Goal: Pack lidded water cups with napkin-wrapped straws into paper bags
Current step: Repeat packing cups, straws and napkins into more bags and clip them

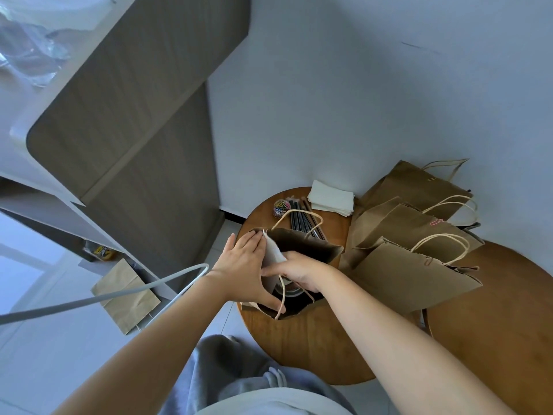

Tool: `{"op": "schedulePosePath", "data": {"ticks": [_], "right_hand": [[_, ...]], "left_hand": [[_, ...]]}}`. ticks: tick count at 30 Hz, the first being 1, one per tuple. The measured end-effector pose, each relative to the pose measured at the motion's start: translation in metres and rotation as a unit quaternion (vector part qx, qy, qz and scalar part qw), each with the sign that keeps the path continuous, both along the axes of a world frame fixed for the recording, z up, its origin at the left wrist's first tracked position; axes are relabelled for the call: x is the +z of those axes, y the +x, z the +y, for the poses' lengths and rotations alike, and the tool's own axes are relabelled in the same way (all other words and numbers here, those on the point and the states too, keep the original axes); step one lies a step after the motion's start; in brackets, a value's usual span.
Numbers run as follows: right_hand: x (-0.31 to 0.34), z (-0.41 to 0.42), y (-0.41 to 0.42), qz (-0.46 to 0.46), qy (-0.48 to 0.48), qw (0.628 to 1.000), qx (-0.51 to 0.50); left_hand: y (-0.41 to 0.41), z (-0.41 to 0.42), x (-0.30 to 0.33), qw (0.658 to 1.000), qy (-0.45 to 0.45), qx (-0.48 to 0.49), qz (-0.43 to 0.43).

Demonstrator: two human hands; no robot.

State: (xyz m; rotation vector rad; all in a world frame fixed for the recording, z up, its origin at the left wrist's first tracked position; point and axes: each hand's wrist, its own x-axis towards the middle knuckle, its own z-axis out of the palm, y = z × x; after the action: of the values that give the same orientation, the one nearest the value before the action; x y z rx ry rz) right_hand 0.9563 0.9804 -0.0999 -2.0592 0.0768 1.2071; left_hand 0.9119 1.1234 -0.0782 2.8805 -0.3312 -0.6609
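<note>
Meanwhile, left hand [244,262] steadies the open paper bag [311,250]; right hand [299,272] lowers a napkin-wrapped straw [273,259] beside the lidded cup [291,290]; release comes next.

Small round brown wooden table [299,351] stands against the pale wall. On its top: an open brown paper bag with twine handles [311,250] standing upright near the middle; behind it a row of dark straws [302,218]; beside these, to the left, a small clear round container of coloured paper clips [280,208]; at the far edge, a stack of white paper napkins [332,198].

A second, larger round wooden table [502,324] sits just right. Three clipped brown paper bags [413,232] rest across the two tops, leaning over each other.

Pale tiled floor [45,354] to the left carries one flat brown paper bag [125,295].
</note>
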Motion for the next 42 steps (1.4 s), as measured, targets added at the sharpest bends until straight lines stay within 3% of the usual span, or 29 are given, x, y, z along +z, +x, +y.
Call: {"op": "schedulePosePath", "data": {"ticks": [2,5,10,13,16,20,27,33,42], "right_hand": [[0.005,-0.004,0.004,-0.004,-0.005,0.999,0.043],[0.022,-0.011,0.008,-0.056,0.005,0.998,0.032],[0.055,-0.043,0.003,-0.244,-0.041,0.965,0.089],[0.062,-0.073,-0.01,-0.311,-0.067,0.944,0.082],[0.057,-0.099,-0.022,-0.361,-0.135,0.912,0.142],[0.036,-0.104,-0.027,-0.324,-0.233,0.884,0.243],[0.015,-0.1,-0.006,-0.437,-0.286,0.805,0.281],[0.022,-0.112,0.002,-0.407,-0.223,0.843,0.272],[0.02,-0.139,-0.003,-0.387,-0.2,0.842,0.319]], "left_hand": [[0.001,-0.001,0.0,1.0,-0.015,0.006,0.001],[0.002,0.0,0.001,0.997,-0.069,0.033,-0.009],[-0.005,0.001,0.004,0.98,-0.164,0.082,-0.08],[-0.016,0.004,0.002,0.975,-0.197,0.088,-0.049],[-0.024,0.007,-0.001,0.987,-0.151,0.051,0.03],[-0.018,-0.006,-0.008,1.0,0.004,0.019,0.006],[0.02,-0.027,-0.018,0.996,0.005,0.073,-0.057],[0.03,-0.021,-0.013,0.998,0.051,-0.001,-0.021],[0.038,-0.034,-0.006,0.996,0.056,-0.067,0.008]]}}
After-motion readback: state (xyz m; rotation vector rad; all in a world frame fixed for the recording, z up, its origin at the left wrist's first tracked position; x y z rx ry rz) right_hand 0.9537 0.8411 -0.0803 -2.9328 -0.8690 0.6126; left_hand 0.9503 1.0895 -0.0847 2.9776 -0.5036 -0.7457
